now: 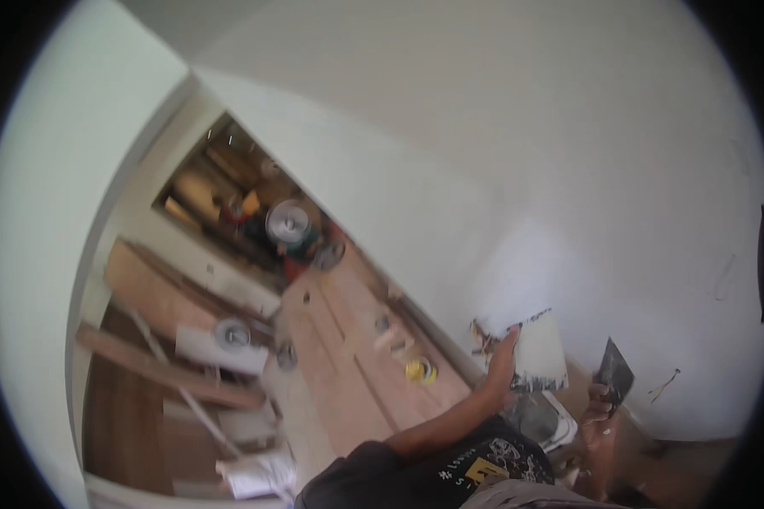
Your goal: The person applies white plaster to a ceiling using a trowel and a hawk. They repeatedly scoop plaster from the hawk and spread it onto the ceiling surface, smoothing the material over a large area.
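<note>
My left hand grips the edge of a square, whitish plate, its border smeared with dark and pale residue. To its right, my right hand is closed around a flat, dark scraper blade that points upward. Plate and blade are apart, both in front of the white wall. Below them, between my arms, a pale-rimmed container shows in part, its contents not clear.
Loose wires stick out of the wall on the right. A wood-coloured surface carries a yellow round object. Wooden boards lean at the left. Through an opening, a round metallic disc appears among blurred items.
</note>
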